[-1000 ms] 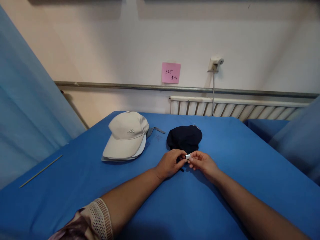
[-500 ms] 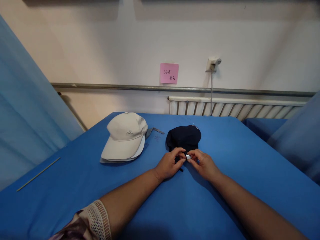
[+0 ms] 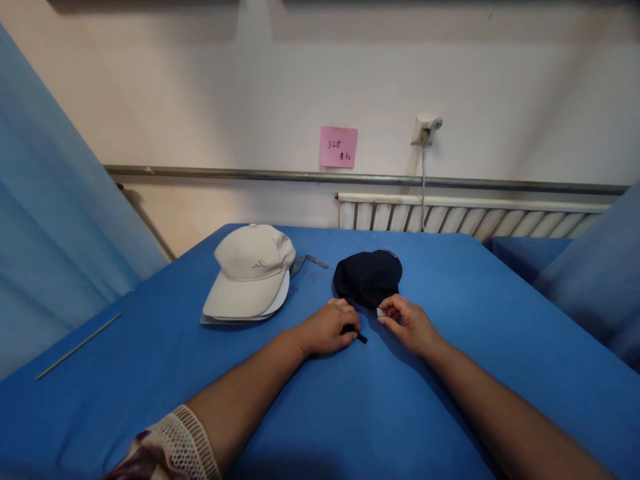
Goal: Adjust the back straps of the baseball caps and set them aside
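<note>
A dark navy cap [image 3: 367, 275] lies on the blue-covered table. At its near edge my right hand [image 3: 411, 323] pinches a small pale, shiny piece that looks like a strap buckle [image 3: 381, 312]. My left hand [image 3: 330, 325] is closed over the cap's black strap [image 3: 362, 339], whose short end sticks out beside the thumb. The fingers hide most of that strap. Left of both hands rests a cream cap [image 3: 250, 257] stacked on other pale caps, with a grey strap [image 3: 315, 261] trailing from the stack.
A thin stick [image 3: 77, 347] lies on the blue cloth [image 3: 320, 413] at the left. Behind the table are a metal rail [image 3: 250, 175], a radiator [image 3: 460, 217] and a plugged-in socket [image 3: 424, 131]. Blue curtains [image 3: 60, 200] hang at the sides.
My left hand has moved left and slightly toward me, away from the buckle, and now closes over the strap. My right hand still pinches the buckle, almost in the same spot.
</note>
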A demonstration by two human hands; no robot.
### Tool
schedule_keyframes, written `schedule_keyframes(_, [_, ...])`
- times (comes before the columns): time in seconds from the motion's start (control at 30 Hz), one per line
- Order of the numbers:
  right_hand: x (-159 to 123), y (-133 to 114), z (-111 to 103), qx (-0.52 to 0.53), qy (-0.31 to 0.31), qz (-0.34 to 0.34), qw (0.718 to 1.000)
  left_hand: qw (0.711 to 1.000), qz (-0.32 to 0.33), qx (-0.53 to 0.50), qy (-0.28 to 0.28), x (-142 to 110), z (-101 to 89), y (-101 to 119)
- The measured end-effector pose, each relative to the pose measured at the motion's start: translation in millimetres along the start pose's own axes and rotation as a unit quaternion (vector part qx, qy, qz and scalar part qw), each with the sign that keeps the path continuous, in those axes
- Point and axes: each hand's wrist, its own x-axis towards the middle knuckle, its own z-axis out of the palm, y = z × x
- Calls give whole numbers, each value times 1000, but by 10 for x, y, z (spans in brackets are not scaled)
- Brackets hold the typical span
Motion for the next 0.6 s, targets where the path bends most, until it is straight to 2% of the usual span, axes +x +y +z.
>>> schedule_keyframes(0.1, [5,-13,-6,-7,-6,-9,1000,998,-38,-32,38,38,69,-20])
schedule_keyframes(0.23, [-3,-22,-11,-6,-9,-31,999,977,-117,-143,106,91,157,-62])
schedule_keyframes(0.4, [-16,-42,-9,-8,-22,-46,999,952,-149,-241,113,121,222,-68])
schedule_keyframes(0.6, [-25,-89,-20,1,-35,-56,998,946,-150,-266,106,126,246,-40])
